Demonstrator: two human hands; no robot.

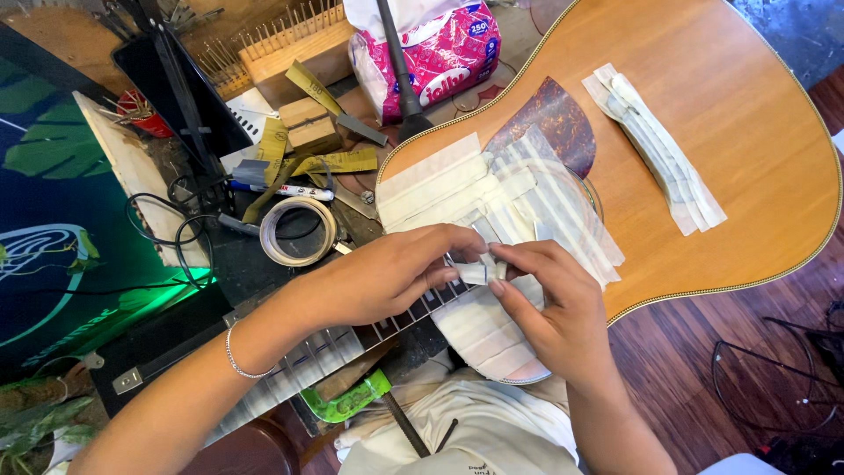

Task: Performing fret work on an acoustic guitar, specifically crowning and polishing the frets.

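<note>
Left hand: pinched one end of small cream tape scrap.
Right hand: pinched its other end.
Scrap: above taped-over orange wooden guitar, by soundhole.
Package: pink-and-white plastic tissue pack, top centre.
Tape roll: on bench, left.

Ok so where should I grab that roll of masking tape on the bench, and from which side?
Probably from above: the tape roll lies flat with its open core facing up. Hook fingers into the core and pinch the near rim, since sandpaper strips and a pen crowd its far side.
</note>
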